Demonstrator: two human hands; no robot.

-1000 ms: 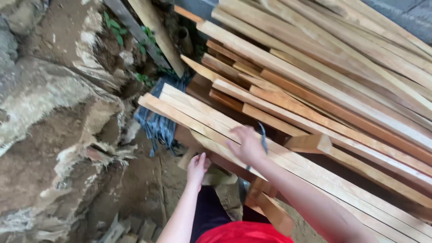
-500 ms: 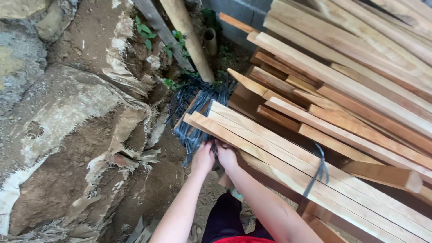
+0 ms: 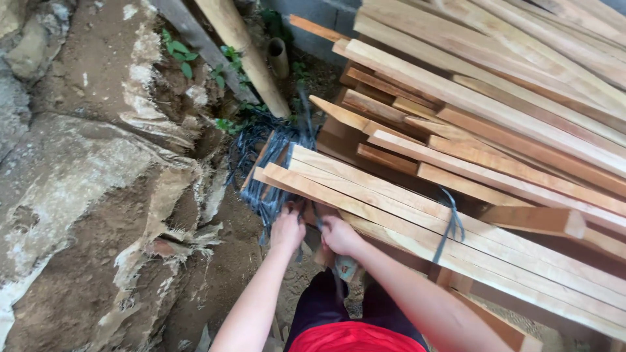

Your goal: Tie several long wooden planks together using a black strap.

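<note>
A large stack of long wooden boards (image 3: 508,117) fills the right side of the frame. A dirt bank (image 3: 85,195) fills the left. Below the stack, a flat bundle of pale boards (image 3: 417,221) runs from centre to lower right, a dark strap (image 3: 448,225) around it. Near its left end lies a heap of dark straps (image 3: 261,163). At lower centre, the left hand (image 3: 287,230) and right hand (image 3: 339,236) each have a closed grip on one strap at the bundle's end.
</note>
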